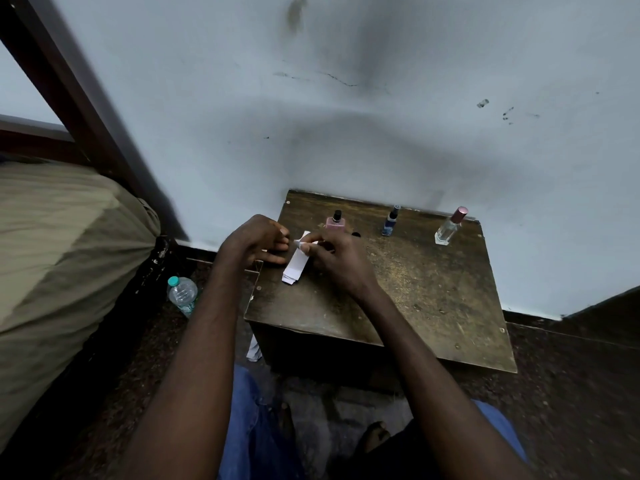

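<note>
Small wooden table (pixel 415 289) against the wall is the workstation. Left hand (pixel 254 242) sits at the table's back-left corner, fingers curled in and holding nothing, probably to present the nails. Right hand (pixel 332 261) beside it pinches a little white applicator (pixel 306 242), tip aimed at those fingertips. White paper strip (pixel 296 265) lies on the table beneath, I'd guess to catch drips. Pink bottle (pixel 336 223) stands capped just behind.

Worn dark wooden table top (pixel 433 299): near and right stretches are lying open. Back edge: black-capped pink nail-polish bottle (pixel 335 221), blue nail-polish bottle (pixel 390 225) and pink-capped clear glass perfume bottle (pixel 448 228) are standing by the pale wall (pixel 346 150). Far-left corner: white paper strip (pixel 297 263), left hand (pixel 254 242) and right hand (pixel 334 261), pinching a small white tube (pixel 302 242), are crowding it.
</note>
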